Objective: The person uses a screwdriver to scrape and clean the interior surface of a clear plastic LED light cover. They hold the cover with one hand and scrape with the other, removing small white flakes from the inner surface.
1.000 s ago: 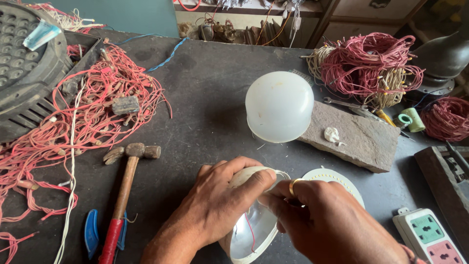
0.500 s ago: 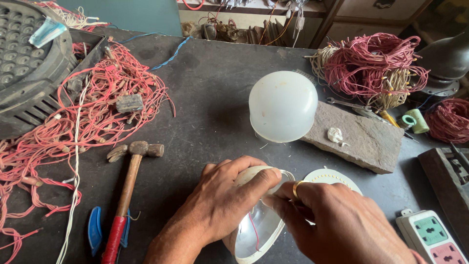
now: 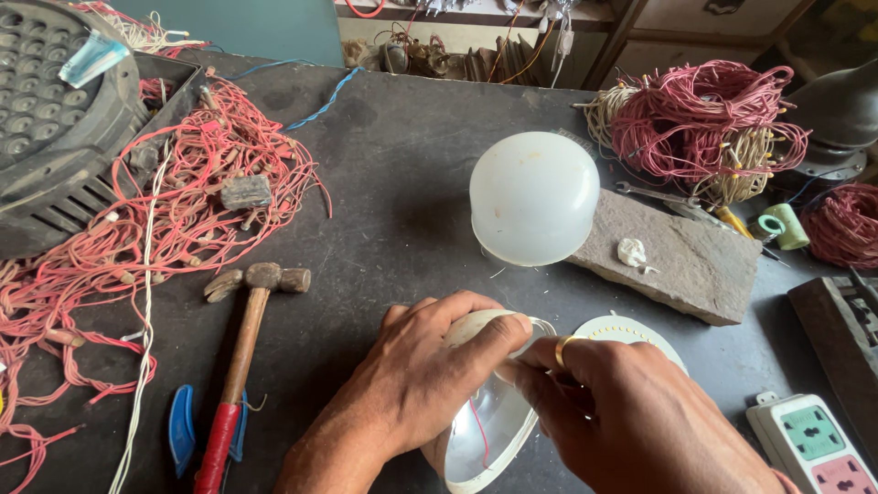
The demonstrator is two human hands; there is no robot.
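My left hand (image 3: 416, 384) wraps around a white lamp housing (image 3: 489, 430) lying on its side on the dark table (image 3: 402, 183), its shiny open inside showing a thin red wire. My right hand (image 3: 631, 416), a ring on one finger, presses against the housing's rim from the right; whether it pinches anything there is hidden. Just behind my right hand lies a round white LED disc (image 3: 631, 331). A frosted white dome cover (image 3: 534, 198) stands farther back, partly resting on a flat stone slab (image 3: 677, 261).
A claw hammer (image 3: 240, 361) and a blue-handled tool (image 3: 181, 430) lie left of my hands. Tangled red wires (image 3: 155, 220) and a big round LED fixture (image 3: 55, 119) fill the left. Coiled red wire (image 3: 704, 123), a wrench and a power strip (image 3: 809, 439) sit on the right.
My view has shifted slightly, so everything sits a little lower and left in frame. Both hands stay on the housing, with only small finger adjustments at its rim.
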